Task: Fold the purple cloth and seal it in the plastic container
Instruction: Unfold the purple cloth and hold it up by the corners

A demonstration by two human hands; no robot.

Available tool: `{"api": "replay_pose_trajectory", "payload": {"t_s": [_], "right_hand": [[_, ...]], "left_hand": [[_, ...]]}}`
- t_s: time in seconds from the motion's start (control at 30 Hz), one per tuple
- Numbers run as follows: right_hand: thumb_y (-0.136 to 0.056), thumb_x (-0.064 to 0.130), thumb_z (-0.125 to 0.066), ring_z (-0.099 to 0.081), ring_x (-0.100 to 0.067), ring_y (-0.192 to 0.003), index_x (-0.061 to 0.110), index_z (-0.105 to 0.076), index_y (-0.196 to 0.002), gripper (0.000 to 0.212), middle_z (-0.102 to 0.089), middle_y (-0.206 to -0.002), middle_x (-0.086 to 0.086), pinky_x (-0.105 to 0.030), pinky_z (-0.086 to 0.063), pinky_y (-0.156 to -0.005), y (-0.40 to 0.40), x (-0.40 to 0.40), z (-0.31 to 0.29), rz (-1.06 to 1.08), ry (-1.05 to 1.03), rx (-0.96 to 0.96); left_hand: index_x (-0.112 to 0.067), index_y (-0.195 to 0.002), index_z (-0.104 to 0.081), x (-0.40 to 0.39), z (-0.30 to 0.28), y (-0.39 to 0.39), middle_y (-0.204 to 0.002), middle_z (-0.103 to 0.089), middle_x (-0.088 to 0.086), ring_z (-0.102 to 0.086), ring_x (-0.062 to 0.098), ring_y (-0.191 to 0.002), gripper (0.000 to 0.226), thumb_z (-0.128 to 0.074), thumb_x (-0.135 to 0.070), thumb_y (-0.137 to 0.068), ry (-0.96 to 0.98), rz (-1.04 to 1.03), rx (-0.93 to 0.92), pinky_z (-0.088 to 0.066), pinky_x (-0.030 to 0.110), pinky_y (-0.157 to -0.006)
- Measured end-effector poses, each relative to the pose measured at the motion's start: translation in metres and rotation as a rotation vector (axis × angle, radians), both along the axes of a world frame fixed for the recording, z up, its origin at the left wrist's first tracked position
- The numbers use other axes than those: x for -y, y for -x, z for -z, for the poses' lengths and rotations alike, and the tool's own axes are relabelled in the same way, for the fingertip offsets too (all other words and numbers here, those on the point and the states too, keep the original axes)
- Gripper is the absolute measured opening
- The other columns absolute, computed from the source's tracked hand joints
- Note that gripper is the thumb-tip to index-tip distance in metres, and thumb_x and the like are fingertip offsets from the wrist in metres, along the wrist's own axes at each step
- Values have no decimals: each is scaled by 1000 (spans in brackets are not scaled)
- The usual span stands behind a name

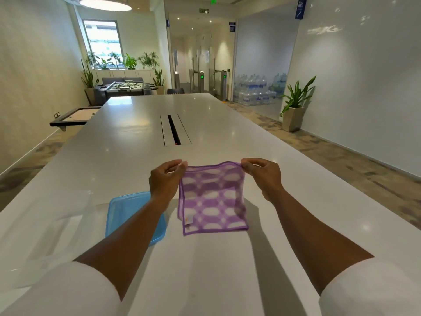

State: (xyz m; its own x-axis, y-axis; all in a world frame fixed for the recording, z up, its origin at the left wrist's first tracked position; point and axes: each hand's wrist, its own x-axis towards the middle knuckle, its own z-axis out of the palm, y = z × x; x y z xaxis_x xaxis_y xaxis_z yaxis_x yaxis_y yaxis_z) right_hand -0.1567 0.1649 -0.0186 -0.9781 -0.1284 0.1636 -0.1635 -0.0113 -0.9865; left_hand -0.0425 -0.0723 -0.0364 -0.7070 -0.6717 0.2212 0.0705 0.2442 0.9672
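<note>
The purple cloth (213, 198), patterned with white ovals and edged in purple, hangs above the white table in front of me. My left hand (165, 179) pinches its top left corner and my right hand (264, 173) pinches its top right corner, so its top edge is stretched between them. The cloth looks doubled over, with a small label near its lower left corner. A blue plastic lid (128, 215) lies flat on the table under my left forearm. A clear plastic container (49, 233) stands to the left of the lid, blurred and hard to make out.
The long white table (205, 124) runs away from me, with a cable slot (174, 131) in its middle. Off the table stand a foosball table (125, 86), potted plants (295, 103) and stacked water bottles (257, 88) behind glass.
</note>
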Motion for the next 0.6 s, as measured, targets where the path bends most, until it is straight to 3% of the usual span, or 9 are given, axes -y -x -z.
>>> {"api": "replay_pose_trajectory", "payload": {"t_s": [0.07,0.13,0.2,0.33,0.4,0.5,0.6], "right_hand": [[-77,13,-80,-72,-14,-87,14,-78,-92,16,-77,-97,-5,-22,-59,-77,-1,-1,-5,-18,-2,-46],[-77,7,-79,-71,-15,-89,9,-75,-104,27,-75,-102,-6,-14,-56,-70,-1,-1,-12,-43,-8,-74],[-78,3,-78,-70,-16,-89,8,-73,-108,31,-74,-102,-8,-12,-55,-68,-1,1,-22,-38,-1,-106],[-79,17,-79,-68,-10,-81,12,-75,-103,25,-74,-94,-3,-12,-53,-67,-6,8,-44,39,65,-177],[-80,21,-78,-67,-9,-83,16,-75,-100,21,-73,-93,1,-14,-53,-70,-10,10,-53,51,87,-226],[-83,27,-76,-65,-4,-86,19,-74,-101,20,-71,-92,9,-10,-52,-70,-16,10,-67,62,91,-299],[-85,28,-73,-67,-9,-93,18,-72,-106,23,-71,-98,6,-20,-57,-79,-20,9,-78,39,102,-284]], "left_hand": [[-16,-121,-66,3,-4,-3,-105,-71,-1,-68,15,-91,48,-79,-32,-77,77,54,-18,-55,11,-70],[-16,-122,-65,5,-11,-3,-105,-70,-3,-68,11,-89,55,-85,-21,-72,91,102,-49,-52,6,-65],[-15,-121,-64,6,-21,-4,-104,-70,-1,-68,12,-89,57,-87,-14,-69,113,115,-90,-54,9,-69],[-16,-102,-55,3,-39,-7,-93,-71,0,-71,16,-87,43,-83,-3,-72,125,25,-217,-58,21,-76],[-15,-94,-52,2,-48,-9,-85,-68,-1,-69,15,-79,35,-81,-10,-76,179,-33,-245,-57,24,-72],[-15,-89,-58,1,-61,-13,-77,-65,-7,-62,4,-69,24,-77,-27,-81,273,-72,-263,-52,13,-64],[-19,-94,-62,-1,-75,-19,-84,-67,-13,-65,-3,-74,20,-75,-30,-83,262,-63,-308,-52,8,-64]]}}
